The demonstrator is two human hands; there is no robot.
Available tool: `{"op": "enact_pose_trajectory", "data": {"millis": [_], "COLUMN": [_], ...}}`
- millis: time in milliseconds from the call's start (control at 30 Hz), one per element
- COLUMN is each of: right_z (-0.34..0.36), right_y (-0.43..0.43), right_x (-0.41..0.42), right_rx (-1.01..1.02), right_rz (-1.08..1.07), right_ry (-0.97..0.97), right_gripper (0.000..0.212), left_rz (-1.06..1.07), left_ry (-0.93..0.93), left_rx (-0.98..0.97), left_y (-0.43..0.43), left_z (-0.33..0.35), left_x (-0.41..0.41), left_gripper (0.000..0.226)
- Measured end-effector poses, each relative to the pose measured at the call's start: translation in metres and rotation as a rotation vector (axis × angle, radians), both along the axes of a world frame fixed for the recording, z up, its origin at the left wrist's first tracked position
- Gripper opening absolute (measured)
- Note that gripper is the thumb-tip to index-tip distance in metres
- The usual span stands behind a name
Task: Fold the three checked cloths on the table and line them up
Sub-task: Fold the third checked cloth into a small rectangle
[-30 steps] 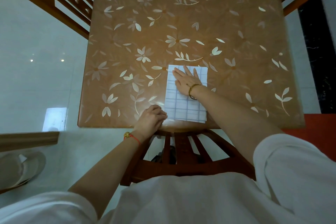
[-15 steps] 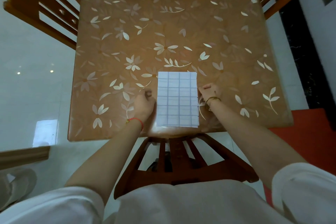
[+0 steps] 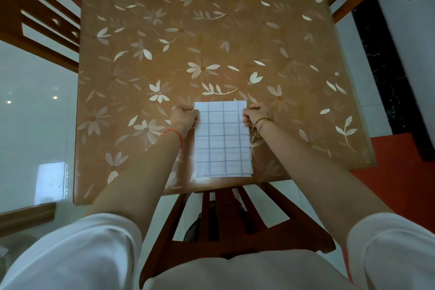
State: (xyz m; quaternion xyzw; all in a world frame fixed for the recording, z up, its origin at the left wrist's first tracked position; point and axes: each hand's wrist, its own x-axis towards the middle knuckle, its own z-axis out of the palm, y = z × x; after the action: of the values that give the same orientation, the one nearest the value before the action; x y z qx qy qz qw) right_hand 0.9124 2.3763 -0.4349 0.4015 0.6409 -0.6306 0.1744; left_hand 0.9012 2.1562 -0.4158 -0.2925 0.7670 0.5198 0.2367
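Note:
A white cloth with a blue check (image 3: 222, 139) lies folded into a tall rectangle at the near edge of the table (image 3: 211, 37). Its layered edges show along the bottom, so it may be more than one cloth stacked. My left hand (image 3: 184, 118) pinches the cloth's left edge near the far corner. My right hand (image 3: 256, 114) pinches the right edge opposite it. Both hands have curled fingers. No other separate checked cloth is in view.
The table wears a brown cover with pale flower prints. A wooden chair back (image 3: 226, 219) stands between me and the table's near edge. Two more wooden chairs (image 3: 40, 21) flank the far corners. A red mat (image 3: 400, 172) lies at the right.
My right hand left the top of the cloth, where it pressed flat. Both hands moved up along the cloth's sides and now pinch its left and right edges near the far end.

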Motion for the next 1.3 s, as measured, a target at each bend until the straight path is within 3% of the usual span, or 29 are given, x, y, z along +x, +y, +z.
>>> {"op": "enact_pose_trajectory", "data": {"millis": [67,167,300,433,667,800,1067,1200,1300], "right_z": [-0.003,-0.004,-0.003,-0.002,0.002,-0.003,-0.004,0.001,0.006], "right_y": [0.001,0.005,0.003,-0.003,-0.005,-0.006,-0.007,-0.009,-0.007], "right_x": [-0.003,-0.005,-0.002,0.001,0.005,0.004,0.001,0.003,0.01], "right_rx": [-0.034,-0.064,-0.01,0.018,0.09,0.089,0.083,0.103,0.1], "right_rz": [-0.029,-0.048,-0.035,-0.093,-0.078,-0.069,-0.032,-0.052,-0.119], "right_ry": [-0.002,-0.014,0.024,0.039,0.066,0.061,0.009,0.042,0.117], "right_gripper": [0.032,0.042,0.041,0.021,0.021,0.023,0.003,0.014,0.009], "left_rz": [0.017,0.051,0.088,0.088,0.043,0.01,-0.08,-0.073,-0.061], "left_ry": [-0.015,-0.052,-0.041,-0.007,-0.09,-0.112,-0.084,0.024,0.081], "left_rx": [0.088,0.182,0.184,0.166,0.149,0.092,0.009,0.069,0.176], "left_y": [0.005,0.009,0.014,0.019,0.014,0.013,0.006,0.004,-0.003], "left_z": [0.004,0.009,0.013,0.019,0.022,0.017,0.011,0.019,0.02], "left_x": [-0.002,-0.005,-0.006,-0.005,-0.014,-0.014,-0.013,-0.009,-0.008], "left_gripper": [0.016,0.021,0.033,0.03,0.011,0.014,0.02,0.018,0.013]}}
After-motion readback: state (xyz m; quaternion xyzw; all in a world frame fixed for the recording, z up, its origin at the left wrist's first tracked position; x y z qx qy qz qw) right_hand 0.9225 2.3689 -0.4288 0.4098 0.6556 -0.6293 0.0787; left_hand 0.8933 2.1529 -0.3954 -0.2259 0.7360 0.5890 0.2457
